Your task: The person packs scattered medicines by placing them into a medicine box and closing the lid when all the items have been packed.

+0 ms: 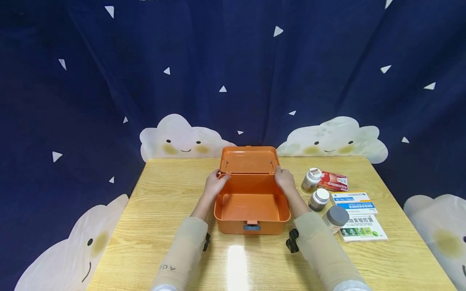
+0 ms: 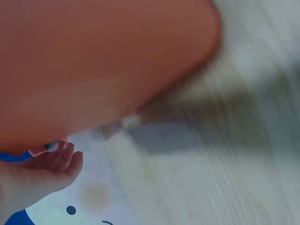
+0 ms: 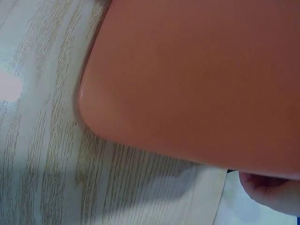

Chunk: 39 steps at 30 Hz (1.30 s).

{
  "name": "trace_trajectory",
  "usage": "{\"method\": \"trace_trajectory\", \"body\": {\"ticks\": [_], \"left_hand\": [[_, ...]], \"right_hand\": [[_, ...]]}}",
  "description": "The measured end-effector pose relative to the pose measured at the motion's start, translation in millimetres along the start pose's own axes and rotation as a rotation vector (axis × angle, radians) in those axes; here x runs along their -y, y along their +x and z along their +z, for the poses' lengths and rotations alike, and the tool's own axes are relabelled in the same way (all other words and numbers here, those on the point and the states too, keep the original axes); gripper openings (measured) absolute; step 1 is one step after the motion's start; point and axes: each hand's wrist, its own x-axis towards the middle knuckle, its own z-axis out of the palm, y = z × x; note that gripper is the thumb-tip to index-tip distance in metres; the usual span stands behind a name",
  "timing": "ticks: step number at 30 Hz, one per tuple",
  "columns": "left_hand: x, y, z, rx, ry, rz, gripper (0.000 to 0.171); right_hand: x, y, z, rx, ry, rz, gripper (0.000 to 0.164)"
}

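An orange plastic storage box [image 1: 233, 227] stands on the wooden table with its lid [image 1: 249, 159] swung back, its inside bare. My left hand [image 1: 214, 185] grips the box's back left corner, the thumb over the rim. At the back right corner, beside the hinge, my right hand [image 1: 285, 181] holds the box edge. In the left wrist view the box wall [image 2: 103, 56] fills the upper left, and the fingers [image 2: 65, 164] bend behind it. The right wrist view shows the box side [image 3: 187, 93], with part of the hand [image 3: 274, 192] below; most fingertips are hidden there.
Right of the box stand a white-capped bottle [image 1: 311, 180], a second white-capped bottle [image 1: 319, 200] and a grey-capped bottle [image 1: 336, 218]. Beside them lie a red carton [image 1: 335, 181], a blue-and-white carton [image 1: 354, 203] and a white-and-green carton [image 1: 364, 229]. A dark blue curtain [image 1: 247, 72] hangs behind the table.
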Motion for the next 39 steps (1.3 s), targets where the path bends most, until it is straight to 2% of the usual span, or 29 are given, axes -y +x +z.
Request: {"method": "trace_trajectory", "body": {"ticks": [4,9,12,15,19,23,34,39], "left_hand": [[9.9,-11.8,-12.9,0.046,0.226,0.128,0.063],[16.0,-28.5,-28.3,0.092,0.529,0.24,0.065],[17.0,-38.2,-34.4,0.133,0.64,0.275,0.065],[17.2,-44.6,-36.1,0.174,0.712,0.276,0.066],[15.2,-49.1,-34.1,0.192,0.791,0.259,0.064],[11.3,-51.7,-31.9,0.193,0.829,0.247,0.061],[5.9,-53.4,-30.2,0.228,0.845,0.188,0.058],[6.6,-52.2,-28.7,0.233,0.837,0.174,0.059]], "right_hand": [[0.6,0.9,0.7,-0.003,0.001,-0.004,0.056],[1.3,1.7,1.1,-0.002,-0.007,-0.006,0.056],[1.7,1.8,0.7,0.002,-0.012,-0.011,0.056],[2.5,1.7,-0.2,0.004,-0.01,-0.015,0.056],[2.8,1.0,-0.7,0.009,-0.006,-0.016,0.056],[0.8,0.5,0.2,0.019,-0.007,-0.003,0.056],[0.6,-0.5,1.6,-0.014,-0.059,-0.023,0.055],[1.5,-0.3,-2.0,0.022,-0.08,-0.03,0.056]]}}
